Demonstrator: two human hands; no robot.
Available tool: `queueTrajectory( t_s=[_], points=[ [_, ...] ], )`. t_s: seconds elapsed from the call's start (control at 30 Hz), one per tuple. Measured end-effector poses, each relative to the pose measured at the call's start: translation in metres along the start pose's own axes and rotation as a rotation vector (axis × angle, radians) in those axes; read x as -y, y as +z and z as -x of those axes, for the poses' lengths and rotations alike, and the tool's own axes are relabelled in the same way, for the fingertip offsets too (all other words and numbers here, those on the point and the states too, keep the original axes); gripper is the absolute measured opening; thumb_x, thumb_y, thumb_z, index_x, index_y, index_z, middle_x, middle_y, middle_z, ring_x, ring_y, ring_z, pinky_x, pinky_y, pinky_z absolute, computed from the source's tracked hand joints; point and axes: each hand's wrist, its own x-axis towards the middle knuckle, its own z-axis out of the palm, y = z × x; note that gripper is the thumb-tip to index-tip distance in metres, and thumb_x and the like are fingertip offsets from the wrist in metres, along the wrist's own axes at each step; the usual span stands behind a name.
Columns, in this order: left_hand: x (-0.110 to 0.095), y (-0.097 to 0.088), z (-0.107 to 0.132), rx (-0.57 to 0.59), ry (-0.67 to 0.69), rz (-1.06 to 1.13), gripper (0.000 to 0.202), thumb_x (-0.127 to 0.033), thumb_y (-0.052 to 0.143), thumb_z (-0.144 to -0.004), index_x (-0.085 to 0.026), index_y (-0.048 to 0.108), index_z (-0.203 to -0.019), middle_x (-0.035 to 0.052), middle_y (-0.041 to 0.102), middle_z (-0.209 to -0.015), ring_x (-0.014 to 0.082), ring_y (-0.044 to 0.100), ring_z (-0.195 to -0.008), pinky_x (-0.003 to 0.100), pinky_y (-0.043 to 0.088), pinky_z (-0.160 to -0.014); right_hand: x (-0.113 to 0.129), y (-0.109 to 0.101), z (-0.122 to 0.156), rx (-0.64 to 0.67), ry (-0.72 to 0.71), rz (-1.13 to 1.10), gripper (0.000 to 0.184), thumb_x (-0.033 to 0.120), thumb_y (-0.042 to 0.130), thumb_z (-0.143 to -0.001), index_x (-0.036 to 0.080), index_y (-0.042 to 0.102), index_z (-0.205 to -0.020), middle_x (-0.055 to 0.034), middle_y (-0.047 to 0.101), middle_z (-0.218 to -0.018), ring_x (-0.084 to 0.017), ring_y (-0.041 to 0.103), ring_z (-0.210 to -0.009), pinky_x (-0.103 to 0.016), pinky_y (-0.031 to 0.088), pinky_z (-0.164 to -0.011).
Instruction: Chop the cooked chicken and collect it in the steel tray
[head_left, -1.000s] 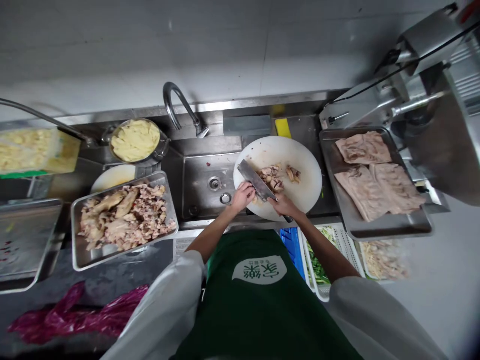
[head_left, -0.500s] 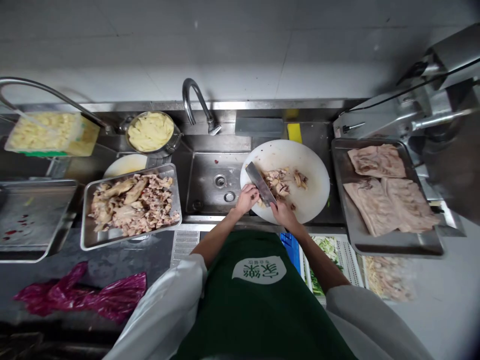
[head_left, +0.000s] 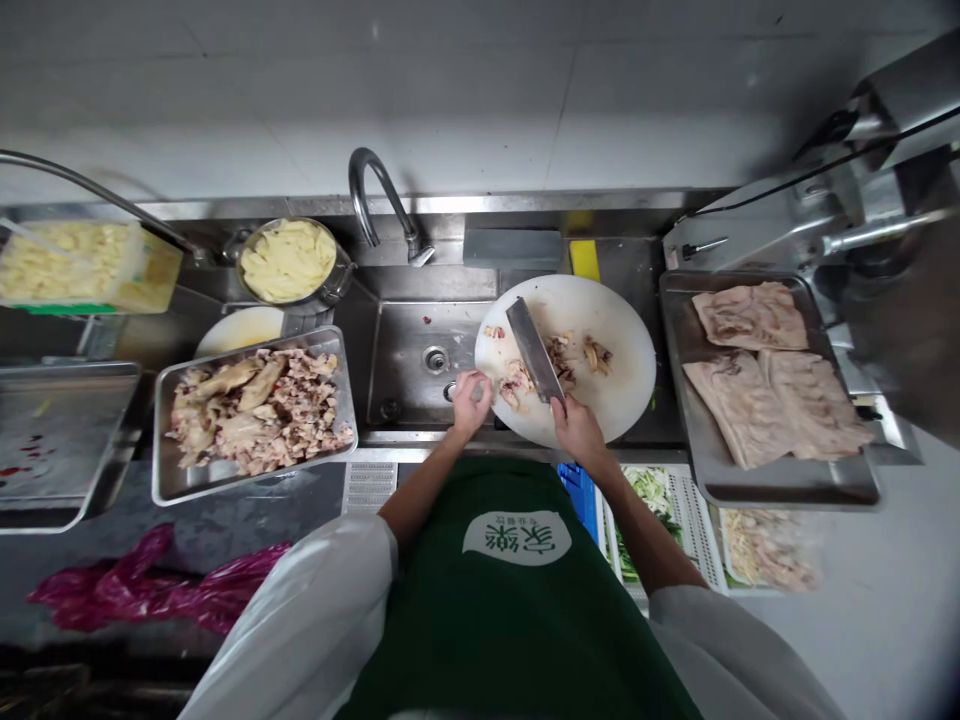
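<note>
A round white cutting board [head_left: 607,310] lies over the right part of a steel sink [head_left: 409,350]. Cooked meat pieces [head_left: 559,360] are scattered on it. My right hand [head_left: 577,425] is closed round the handle of a cleaver [head_left: 534,350], whose blade points away from me across the meat. My left hand [head_left: 470,400] rests at the board's near left edge beside a small heap of chopped meat [head_left: 514,385], fingers curled; whether it holds anything I cannot make out.
A steel tray of chopped meat [head_left: 251,410] stands left of the sink, a pot of pale strips [head_left: 289,260] behind it. On the right is a tray with flat meat slabs [head_left: 765,375]. Purple plastic bag [head_left: 157,595] lies lower left. Baskets of vegetables [head_left: 652,500] sit below the counter.
The cleaver has shifted right and swung more upright on the board. My left hand has slid back from the blade to the board's near left edge. Some meat now lies left of the blade.
</note>
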Motion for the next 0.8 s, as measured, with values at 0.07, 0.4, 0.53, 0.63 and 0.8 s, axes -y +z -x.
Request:
queueTrajectory(
  t_s=[0.07, 0.4, 0.53, 0.63, 0.8],
  points=[
    [0.000, -0.011, 0.004, -0.047, -0.023, -0.031, 0.019, -0.030, 0.050, -0.099, -0.019, 0.064, -0.091, 0.0070, 0.063, -0.091, 0.0201, 0.061, -0.096, 0.040, 0.053, -0.091, 0.016, -0.002, 0.009, -0.067, -0.041, 0.048, 0.041, 0.036, 0.032, -0.104, 0.012, 0.065, -0.111, -0.0184, 0.073, -0.099, -0.028, 0.069, -0.092, -0.033, 0.045, -0.084],
    [-0.004, 0.006, -0.064, 0.880, 0.434, -0.008, 0.045, -0.030, 0.075, -0.082, -0.025, 0.064, -0.125, 0.0118, 0.062, -0.126, 0.0334, 0.052, -0.125, 0.051, 0.042, -0.106, -0.021, -0.016, 0.020, -0.197, 0.157, -0.041, 0.038, 0.035, 0.034, -0.102, 0.013, 0.065, -0.101, -0.0176, 0.072, -0.087, -0.027, 0.066, -0.080, -0.031, 0.039, -0.069],
    [-0.014, 0.024, -0.040, 0.727, 0.254, -0.140, 0.034, -0.040, 0.077, -0.083, -0.019, 0.066, -0.107, 0.0127, 0.063, -0.108, 0.0325, 0.056, -0.108, 0.048, 0.047, -0.096, -0.033, -0.011, 0.039, -0.166, 0.238, -0.014, 0.038, 0.034, 0.033, -0.103, 0.012, 0.065, -0.101, -0.0167, 0.071, -0.083, -0.024, 0.064, -0.073, -0.030, 0.034, -0.064],
    [-0.020, 0.022, 0.000, 0.516, 0.073, -0.147, 0.043, -0.047, 0.077, -0.082, -0.018, 0.063, -0.110, 0.0125, 0.060, -0.106, 0.0308, 0.057, -0.105, 0.046, 0.050, -0.093, -0.026, -0.002, 0.049, -0.093, 0.237, 0.026, 0.038, 0.033, 0.033, -0.104, 0.012, 0.064, -0.103, -0.0154, 0.072, -0.082, -0.023, 0.064, -0.069, -0.029, 0.032, -0.061],
    [-0.013, 0.005, 0.031, 0.246, 0.059, -0.046, 0.030, -0.043, 0.070, -0.088, -0.020, 0.065, -0.107, 0.0104, 0.061, -0.107, 0.0254, 0.059, -0.108, 0.042, 0.052, -0.096, 0.006, 0.004, 0.045, 0.042, 0.131, 0.082, 0.034, 0.028, 0.034, -0.105, 0.011, 0.063, -0.109, -0.0145, 0.073, -0.085, -0.024, 0.067, -0.074, -0.029, 0.036, -0.065]
  ],
)
